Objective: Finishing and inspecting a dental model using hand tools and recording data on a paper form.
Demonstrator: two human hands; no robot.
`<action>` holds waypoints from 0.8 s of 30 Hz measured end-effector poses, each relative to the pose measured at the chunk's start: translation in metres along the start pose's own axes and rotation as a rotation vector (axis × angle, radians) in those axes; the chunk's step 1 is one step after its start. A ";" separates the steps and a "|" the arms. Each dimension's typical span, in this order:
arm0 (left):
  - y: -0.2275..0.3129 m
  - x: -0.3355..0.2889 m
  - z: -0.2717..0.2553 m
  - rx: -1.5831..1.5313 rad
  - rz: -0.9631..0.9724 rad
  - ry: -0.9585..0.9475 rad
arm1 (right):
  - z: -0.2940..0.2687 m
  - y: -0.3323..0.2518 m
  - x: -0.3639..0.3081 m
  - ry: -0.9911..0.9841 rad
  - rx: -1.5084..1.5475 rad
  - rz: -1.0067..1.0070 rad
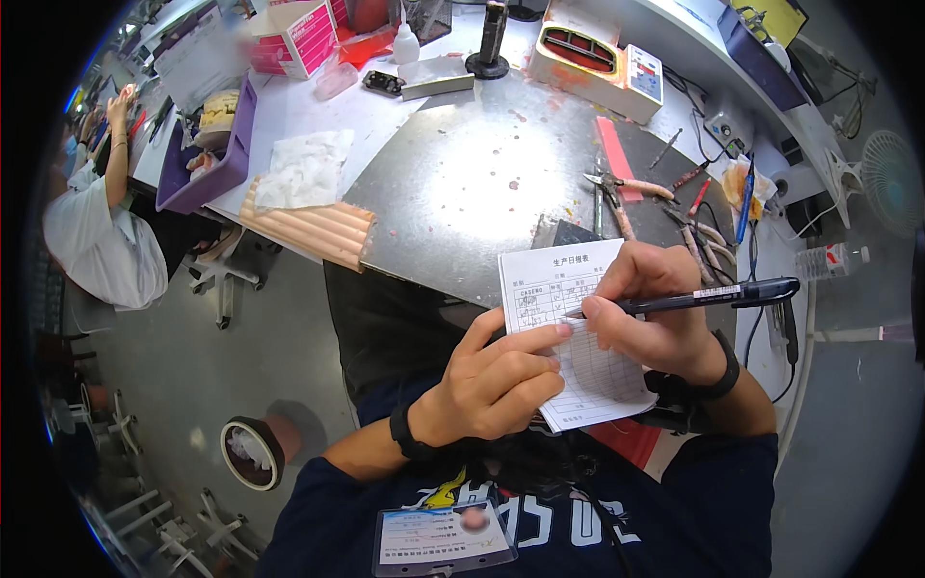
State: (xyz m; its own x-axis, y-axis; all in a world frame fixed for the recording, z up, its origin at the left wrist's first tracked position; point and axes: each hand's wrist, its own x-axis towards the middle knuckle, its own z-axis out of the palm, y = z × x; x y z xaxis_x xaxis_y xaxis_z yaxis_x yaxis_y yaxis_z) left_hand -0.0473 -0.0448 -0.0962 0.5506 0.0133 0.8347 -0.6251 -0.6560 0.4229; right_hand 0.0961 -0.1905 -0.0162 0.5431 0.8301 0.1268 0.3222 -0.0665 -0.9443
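A white pad of printed forms (607, 385) rests over the near edge of the metal-topped bench, its table partly filled with handwriting. Across its left side lies my left hand (499, 378), the index finger stretched over the paper and the other fingers loosely curled; its thumb is mostly hidden by the pad. Between the thumb and fingers of my right hand (655, 313) is a black pen (713, 295), its tip on or just above the upper rows. The pen's capped-looking thick end points right.
Pliers (641, 188), a red strip (617, 154) and slim hand tools lie beyond the pad. A wax heater (597, 67) stands at the back, a ridged wooden block (308, 226) at the left edge. A waste bin (252, 453) is on the floor; a person (106, 222) sits far left.
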 end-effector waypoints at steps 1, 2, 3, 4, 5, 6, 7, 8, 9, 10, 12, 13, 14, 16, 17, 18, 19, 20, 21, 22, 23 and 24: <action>-0.001 0.000 0.001 0.003 0.002 0.010 | 0.000 0.001 0.001 -0.002 0.001 0.001; -0.002 -0.001 0.001 0.006 0.005 0.019 | 0.001 0.001 0.002 0.005 0.016 0.005; -0.004 -0.001 0.001 0.006 0.004 0.019 | 0.001 0.001 0.003 0.014 0.032 0.010; -0.005 -0.002 -0.001 0.010 0.003 0.001 | 0.001 0.001 0.004 0.014 0.033 0.011; -0.008 -0.002 -0.002 0.014 0.003 -0.017 | 0.001 0.002 0.006 0.017 0.035 0.006; -0.007 -0.002 -0.003 0.023 -0.002 -0.022 | 0.003 0.003 0.006 0.013 0.045 0.000; -0.007 -0.001 -0.002 0.011 -0.001 0.014 | 0.004 0.003 0.007 0.006 0.056 -0.003; -0.005 0.000 -0.002 0.004 0.000 0.048 | 0.004 0.002 0.008 0.001 0.043 0.005; -0.001 0.000 -0.002 0.028 -0.009 0.037 | 0.004 0.000 0.008 -0.009 0.039 0.008; 0.000 -0.001 -0.006 0.030 -0.004 0.036 | 0.003 -0.003 0.010 -0.044 -0.007 0.021; 0.002 -0.001 -0.003 0.017 0.010 0.062 | -0.002 -0.003 0.003 -0.038 -0.011 0.015; -0.003 -0.003 0.003 -0.006 0.030 0.091 | 0.001 0.002 -0.002 0.009 0.027 0.000; -0.005 -0.004 0.004 -0.009 0.036 0.079 | 0.003 0.004 -0.005 0.031 0.057 0.043; -0.003 -0.003 0.008 0.005 0.035 0.078 | 0.001 -0.005 -0.009 0.050 0.022 0.104; -0.002 -0.004 0.009 -0.006 0.032 0.107 | 0.002 -0.007 -0.009 0.048 -0.027 0.110; 0.001 -0.003 0.012 -0.029 0.025 0.139 | 0.000 -0.007 -0.010 0.040 -0.012 0.152; 0.001 -0.003 0.011 -0.016 0.017 0.142 | 0.000 -0.006 -0.008 0.026 -0.007 0.151; 0.001 -0.004 0.010 0.002 0.021 0.140 | 0.000 -0.004 -0.006 0.015 -0.011 0.119; 0.000 -0.003 0.008 0.007 0.027 0.134 | 0.001 -0.003 -0.005 0.017 -0.017 0.093; -0.001 -0.003 0.008 -0.002 0.021 0.133 | 0.002 -0.002 -0.005 0.019 -0.018 0.103; -0.001 -0.002 0.007 0.002 0.020 0.144 | 0.002 -0.001 -0.004 0.030 -0.027 0.074; -0.002 -0.002 0.007 0.007 0.022 0.156 | 0.003 0.000 -0.003 0.039 -0.037 0.041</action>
State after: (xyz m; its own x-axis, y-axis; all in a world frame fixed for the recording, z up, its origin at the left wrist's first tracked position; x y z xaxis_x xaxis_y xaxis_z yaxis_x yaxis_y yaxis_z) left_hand -0.0431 -0.0482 -0.1008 0.4440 0.1152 0.8886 -0.6318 -0.6630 0.4016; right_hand 0.0922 -0.1910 -0.0171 0.5861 0.8040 0.1003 0.3271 -0.1215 -0.9372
